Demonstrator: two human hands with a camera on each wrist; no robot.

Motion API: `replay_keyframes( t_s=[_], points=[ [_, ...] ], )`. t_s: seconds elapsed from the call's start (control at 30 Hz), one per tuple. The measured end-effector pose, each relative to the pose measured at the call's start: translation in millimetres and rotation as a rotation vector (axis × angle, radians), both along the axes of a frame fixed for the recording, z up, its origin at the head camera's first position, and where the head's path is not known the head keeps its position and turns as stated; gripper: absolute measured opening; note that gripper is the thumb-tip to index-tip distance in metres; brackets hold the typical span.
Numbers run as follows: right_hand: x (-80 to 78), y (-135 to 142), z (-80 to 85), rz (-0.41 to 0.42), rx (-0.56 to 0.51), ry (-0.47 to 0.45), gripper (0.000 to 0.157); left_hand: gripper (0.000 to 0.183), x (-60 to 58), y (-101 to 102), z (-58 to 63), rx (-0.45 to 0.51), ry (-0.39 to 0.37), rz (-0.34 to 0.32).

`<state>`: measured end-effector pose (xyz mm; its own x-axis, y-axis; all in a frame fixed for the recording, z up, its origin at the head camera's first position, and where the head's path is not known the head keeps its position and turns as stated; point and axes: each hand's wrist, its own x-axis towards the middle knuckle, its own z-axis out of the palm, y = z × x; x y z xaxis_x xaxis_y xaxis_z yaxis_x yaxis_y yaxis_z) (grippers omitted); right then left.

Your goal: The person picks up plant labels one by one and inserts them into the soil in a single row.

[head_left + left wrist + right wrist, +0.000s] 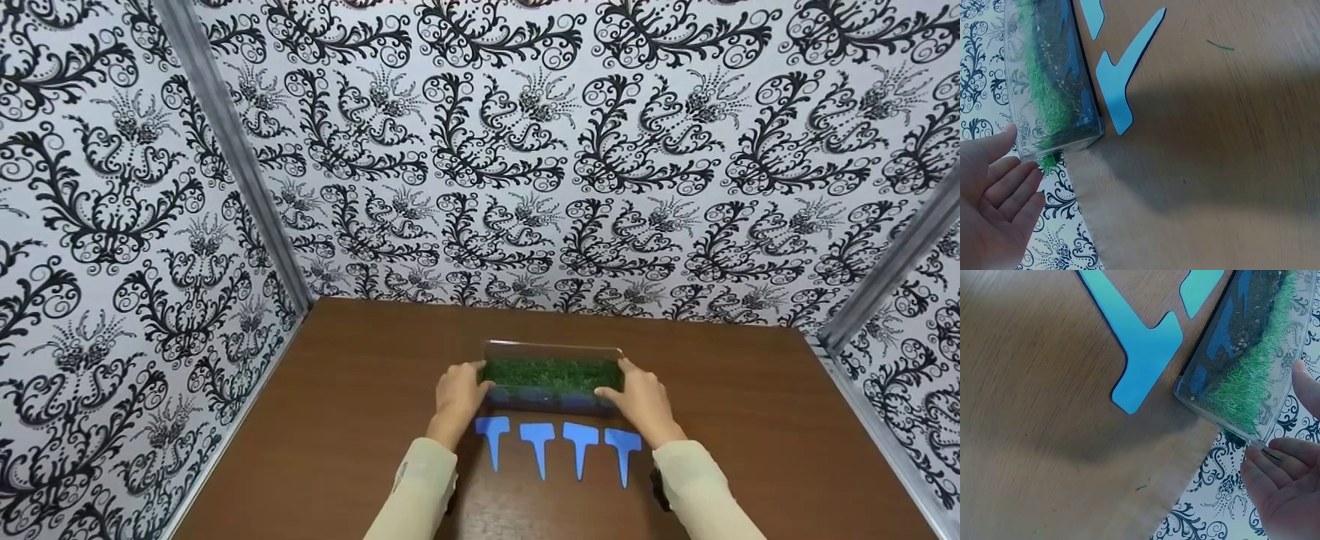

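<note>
A clear plastic box [555,401] with green artificial grass [551,373] inside sits on the brown table. My left hand [459,394] grips its left end, thumb at the front rim and fingers along the end wall. At the opposite end my right hand [641,397] holds the box the same way. In the left wrist view the left thumb [1002,143] lies at the rim and the fingertips meet the corner. Several blue T-shaped plant labels [538,442] lie in a row just in front of the box, stems toward me; one label [1140,354] shows large in the right wrist view.
The wooden table [360,420] is bordered by walls with black scroll patterns [517,150] and grey metal corner posts [232,142]. A few loose green strands [1220,45] lie on the tabletop.
</note>
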<state>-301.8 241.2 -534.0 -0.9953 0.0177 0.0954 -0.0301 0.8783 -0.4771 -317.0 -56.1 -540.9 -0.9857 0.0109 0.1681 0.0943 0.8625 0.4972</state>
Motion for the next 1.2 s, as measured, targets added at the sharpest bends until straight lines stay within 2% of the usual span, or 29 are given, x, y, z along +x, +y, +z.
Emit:
replay_keyframes(
  t_s=[0.33, 0.63, 1.2],
  points=[
    [2.4, 5, -1.0, -0.005, -0.077, 0.005, 0.077, 0.04, -1.1, 0, 0.3, 0.016, 0.014, 0.0],
    [2.1, 4, -0.7, 0.003, -0.124, -0.022, 0.075, 0.042, 2.3, -5, -0.1, 0.014, -0.013, -0.009],
    [0.8, 5, 0.2, 0.015, -0.065, -0.016, 0.071, 0.039, 22.2, -27, -27.2, 0.04, -0.04, 0.018]
  ],
)
